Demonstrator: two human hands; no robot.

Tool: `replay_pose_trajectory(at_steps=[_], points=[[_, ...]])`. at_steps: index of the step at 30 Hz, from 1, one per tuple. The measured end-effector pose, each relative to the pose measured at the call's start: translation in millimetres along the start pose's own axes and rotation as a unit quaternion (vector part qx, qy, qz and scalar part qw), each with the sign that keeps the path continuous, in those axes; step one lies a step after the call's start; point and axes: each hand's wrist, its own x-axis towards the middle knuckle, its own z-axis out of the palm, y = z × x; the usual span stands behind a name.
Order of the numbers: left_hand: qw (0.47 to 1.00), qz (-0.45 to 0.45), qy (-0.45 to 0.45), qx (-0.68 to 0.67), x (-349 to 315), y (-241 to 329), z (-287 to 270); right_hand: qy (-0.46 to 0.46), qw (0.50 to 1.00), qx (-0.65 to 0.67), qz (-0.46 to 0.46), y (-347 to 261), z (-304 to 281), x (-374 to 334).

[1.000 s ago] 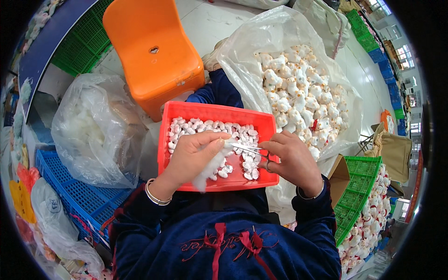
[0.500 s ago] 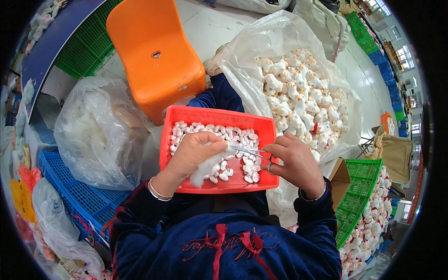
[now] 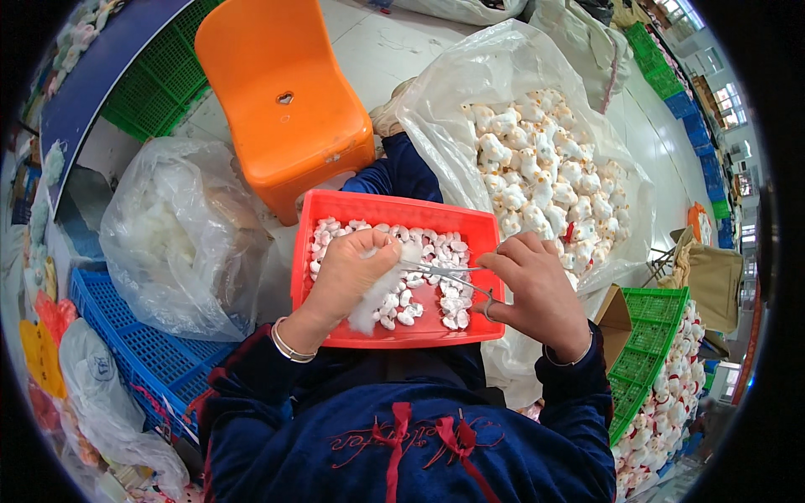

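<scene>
A shallow red tray lies across my lap, holding many small white stuffed pieces. Above it, my left hand pinches a tuft of fluffy white stuffing that hangs below the fingers. Whether a small fabric piece is also in that pinch I cannot make out. My right hand has its fingers at the spread ring handles of metal forceps. Their slim tips point left and reach the white fluff at my left fingertips.
An orange chair stands ahead. On the right, a clear plastic bag is full of white plush pieces; a green crate sits nearer. Leftward are a clear bag of stuffing and a blue crate.
The forceps' handles have spread wider and their tips reach further left into the fluff. My right fingers have opened out. My left hand still pinches the stuffing.
</scene>
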Motion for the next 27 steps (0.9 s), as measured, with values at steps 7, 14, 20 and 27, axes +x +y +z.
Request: replay_pose_trajectory(at_steps=[7, 14, 20, 27], points=[[1.000, -0.001, -0.014, -0.008, -2, 1, -2, -0.062, 0.997, -0.040, 0.030, 1, 2, 1], [0.998, 0.037, -0.031, 0.039, 1, -3, -3, -0.137, 0.990, -0.021, 0.024, -6, 7, 6], [0.992, 0.067, -0.057, 0.087, 6, -14, -8, -0.080, 0.996, 0.047, 0.016, 3, 14, 0], [0.994, -0.027, -0.062, -0.086, 2, -9, -18, -0.037, 0.992, 0.109, 0.052, 27, 29, -15]])
